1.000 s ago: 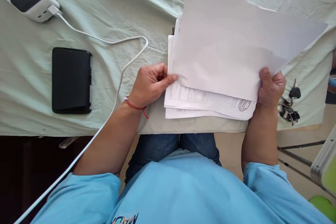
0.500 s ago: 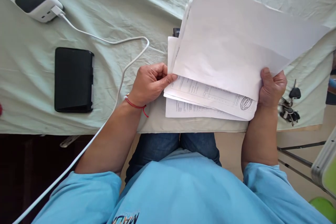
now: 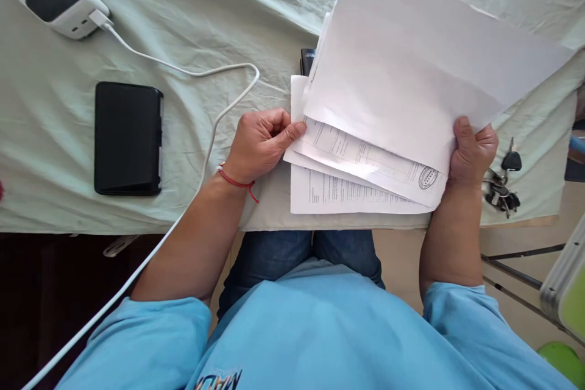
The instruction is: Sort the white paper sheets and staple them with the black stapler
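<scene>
Left hand: thumb and curled fingers closed together on the left edge of the stamped sheet, thumb on top. Right hand: clamped on the right side of the paper bundle, thumb over the blank face of the top sheet; the other fingers are mostly hidden behind the paper, so can't tell how many sheets that grip takes in.

Papers sit right of centre, over the near part of the cloth-covered table. Top sheet is tilted, its far right corner sticking out well past the right hand. Stamped sheet shows below its near edge: printed form, round dark stamp at the right end. Under that, a bottom sheet with small print reaches close to the table's near edge. Print too small to read. More sheet edges show at the left of the bundle.

Dark object pokes out at the far left of the papers, mostly covered; can't identify it.

Around: keys just right of the right hand. Black device flat on the left, well apart from the left hand. White cable runs from the white power unit at far left, past the left wrist, to the near left.
</scene>
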### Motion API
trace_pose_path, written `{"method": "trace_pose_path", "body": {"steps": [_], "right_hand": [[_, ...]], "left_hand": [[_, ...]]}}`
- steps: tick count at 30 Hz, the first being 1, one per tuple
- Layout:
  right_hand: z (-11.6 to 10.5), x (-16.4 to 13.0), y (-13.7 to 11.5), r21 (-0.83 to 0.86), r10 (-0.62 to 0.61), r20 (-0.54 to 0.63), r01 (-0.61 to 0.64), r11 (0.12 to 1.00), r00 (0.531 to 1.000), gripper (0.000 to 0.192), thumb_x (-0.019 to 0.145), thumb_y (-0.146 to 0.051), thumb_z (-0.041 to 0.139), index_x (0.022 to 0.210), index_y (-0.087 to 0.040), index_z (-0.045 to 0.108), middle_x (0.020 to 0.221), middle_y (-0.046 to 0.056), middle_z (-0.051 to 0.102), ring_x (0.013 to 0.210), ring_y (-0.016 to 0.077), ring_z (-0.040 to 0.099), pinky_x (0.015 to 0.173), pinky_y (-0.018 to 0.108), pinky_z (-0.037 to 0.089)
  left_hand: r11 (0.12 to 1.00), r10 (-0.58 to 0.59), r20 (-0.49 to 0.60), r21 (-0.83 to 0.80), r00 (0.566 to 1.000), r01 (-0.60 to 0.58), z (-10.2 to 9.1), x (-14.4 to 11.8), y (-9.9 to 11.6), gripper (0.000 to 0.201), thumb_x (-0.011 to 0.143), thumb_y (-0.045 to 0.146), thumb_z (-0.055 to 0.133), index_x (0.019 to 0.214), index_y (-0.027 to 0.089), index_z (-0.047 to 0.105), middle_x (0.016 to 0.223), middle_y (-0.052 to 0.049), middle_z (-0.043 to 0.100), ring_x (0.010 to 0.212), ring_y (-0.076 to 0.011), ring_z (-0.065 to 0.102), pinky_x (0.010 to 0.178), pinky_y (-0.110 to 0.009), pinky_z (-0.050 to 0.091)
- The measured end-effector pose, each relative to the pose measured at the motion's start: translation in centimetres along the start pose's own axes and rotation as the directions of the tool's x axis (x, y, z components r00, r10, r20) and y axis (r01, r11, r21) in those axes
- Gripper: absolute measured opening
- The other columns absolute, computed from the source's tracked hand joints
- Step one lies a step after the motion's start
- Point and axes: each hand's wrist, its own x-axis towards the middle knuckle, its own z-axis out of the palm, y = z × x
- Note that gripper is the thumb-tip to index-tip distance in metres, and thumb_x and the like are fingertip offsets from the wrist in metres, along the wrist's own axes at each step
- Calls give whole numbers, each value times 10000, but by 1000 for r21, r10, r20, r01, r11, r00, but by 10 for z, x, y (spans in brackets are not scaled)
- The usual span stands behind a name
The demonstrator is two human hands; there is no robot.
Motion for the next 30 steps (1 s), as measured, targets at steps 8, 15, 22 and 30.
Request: {"method": "trace_pose_path", "body": {"steps": [8,15,22,30], "right_hand": [[2,2,-1,24,56,-72,-54,998,996,255,851,-270,1018,1019,-189,844,1207,47,873,1377,246,797,1343,492,599],[2,2,4,77,10,-61,-5,997,998,418,755,-368,1084,1022,-150,847,1213,87,879,1360,283,813,1321,501,619],[-6,7,8,32,-43,-57,45,998,997,392,781,-403,1069,1008,-173,847,1176,67,893,1360,275,824,1330,499,622],[-6,10,9,54,-26,-94,32,998,995,313,828,-321,1014,1045,-168,850,1190,55,903,1390,276,833,1409,530,564]], "left_hand": [[996,-23,40,-88,999,26,3,-1,-5,600,864,706,1038,748,213,716,715,-5,607,625,-125,487,517,-282,363],[1000,29,-25,-4,999,-30,2,1,-1,775,999,802,889,640,212,537,616,31,384,567,-97,288,502,-319,203],[991,31,237,-132,971,1,-6,-1,2,411,907,563,993,883,238,744,755,-13,631,645,-152,541,542,-303,423],[993,37,295,-115,955,-3,-11,-4,-5,313,870,432,1009,1028,249,811,847,-41,695,785,-227,644,676,-364,547]]}}
